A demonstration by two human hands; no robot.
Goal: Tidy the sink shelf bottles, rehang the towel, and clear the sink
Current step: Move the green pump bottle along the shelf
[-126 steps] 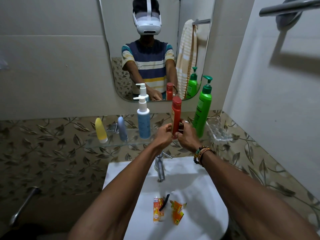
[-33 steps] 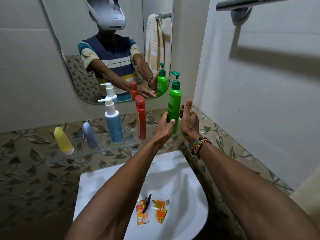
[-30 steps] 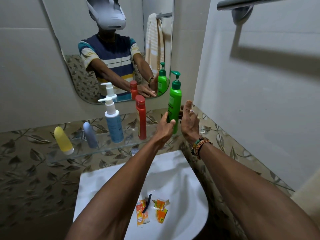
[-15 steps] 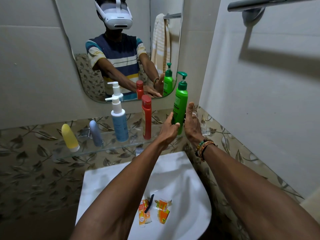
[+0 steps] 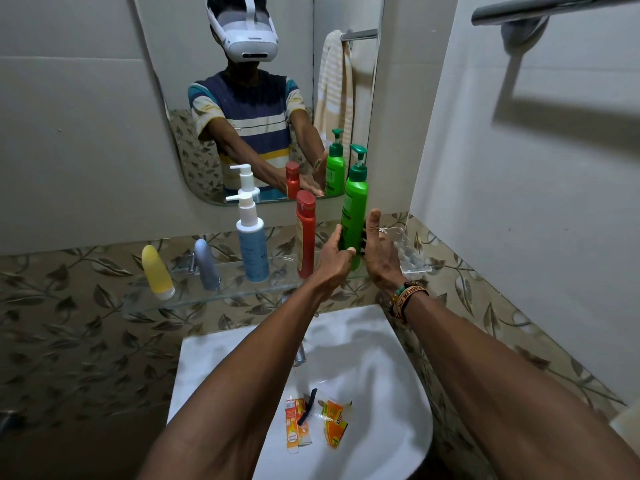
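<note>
Several bottles stand on the glass shelf [image 5: 214, 294]: a yellow tube [image 5: 157, 271], a grey-blue tube [image 5: 206, 261], a blue pump bottle [image 5: 252, 247], a red bottle [image 5: 305, 233] and a green pump bottle [image 5: 353, 209]. My left hand [image 5: 332, 259] grips the green bottle's lower part, thumb across its front. My right hand [image 5: 379, 252] stays flat beside the bottle's right side, thumb pointing up. In the white sink [image 5: 388, 358] lie orange wrappers [image 5: 334, 420], a small orange carton [image 5: 294, 424] and a black item [image 5: 308, 407]. The striped towel [image 5: 334, 88] shows only in the mirror.
A bare metal towel bar [image 5: 540, 8] runs along the right wall, top right. A clear soap dish [image 5: 410, 252] sits at the shelf's right end, just behind my right hand. The tap [image 5: 299, 355] is partly hidden by my left forearm.
Both hands left the red bottle and moved right to the green pump bottle. Over the last second they have stayed at it, with only the view shifting.
</note>
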